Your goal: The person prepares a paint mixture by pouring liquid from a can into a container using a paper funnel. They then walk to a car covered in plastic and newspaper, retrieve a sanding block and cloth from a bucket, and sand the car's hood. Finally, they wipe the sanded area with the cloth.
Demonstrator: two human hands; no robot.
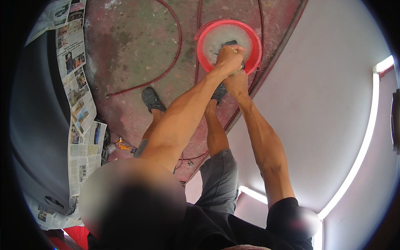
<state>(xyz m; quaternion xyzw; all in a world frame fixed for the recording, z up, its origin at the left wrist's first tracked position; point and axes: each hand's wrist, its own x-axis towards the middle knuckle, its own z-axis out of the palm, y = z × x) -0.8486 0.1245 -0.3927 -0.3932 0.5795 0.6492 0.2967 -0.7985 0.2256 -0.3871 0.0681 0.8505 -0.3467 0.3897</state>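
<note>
Over a red bucket (258, 54), both hands come together above cloudy, greyish water (216, 38). My left hand (230, 58) is closed around a dark grey, flat-looking piece (229, 43), whose upper end sticks out beyond the fingers. Just below it, my right hand (236, 80) is closed at the piece's lower end, at the near rim of the bucket. Part of the right fingers is hidden behind the left hand. Something small and yellowish shows between the hands. What kind of thing the dark piece is cannot be made out.
A thin red hose (180, 39) curls over the stained floor (125, 50). At left, newspaper sheets (77, 93) edge a dark grey panel (39, 121). An orange-and-grey spray gun (123, 145) lies beside them. A pale wall (316, 104) rises at right. My dark clogs (152, 99) stand near the bucket.
</note>
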